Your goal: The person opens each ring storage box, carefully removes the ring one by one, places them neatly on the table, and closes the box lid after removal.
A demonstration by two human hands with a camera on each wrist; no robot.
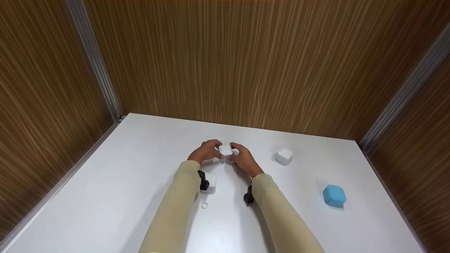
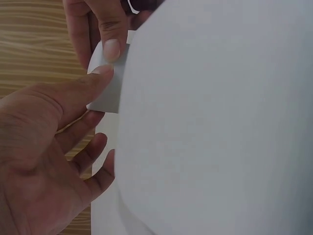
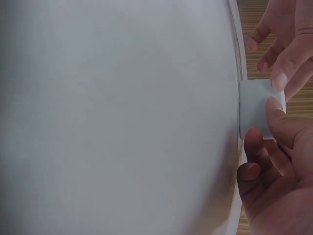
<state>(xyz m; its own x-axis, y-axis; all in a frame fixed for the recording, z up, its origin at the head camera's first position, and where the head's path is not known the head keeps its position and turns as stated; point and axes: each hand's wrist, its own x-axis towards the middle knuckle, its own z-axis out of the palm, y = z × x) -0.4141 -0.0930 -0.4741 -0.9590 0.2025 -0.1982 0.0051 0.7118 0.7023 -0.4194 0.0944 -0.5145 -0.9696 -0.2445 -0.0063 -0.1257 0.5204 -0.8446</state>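
Between my two hands is a white block [image 1: 225,150] with rounded edges, near the far middle of the table. My left hand [image 1: 206,151] pinches it from the left, its thumb on the near face in the left wrist view. From the right, my right hand [image 1: 245,161] pinches the same block [image 3: 254,107], thumb also on its near face. The two thumbs come close together there. A patch of white shows by the right fingers; I cannot tell what it belongs to. A second white block [image 1: 211,184] sits beside my left wrist, partly hidden by the black wrist camera.
Another white block [image 1: 284,156] stands to the right of my hands, and a blue block [image 1: 334,195] lies farther right and nearer. A small ring [image 1: 204,205] lies between my forearms. Wood-patterned panels [image 1: 225,63] enclose the white table [image 1: 105,196] at the back and sides.
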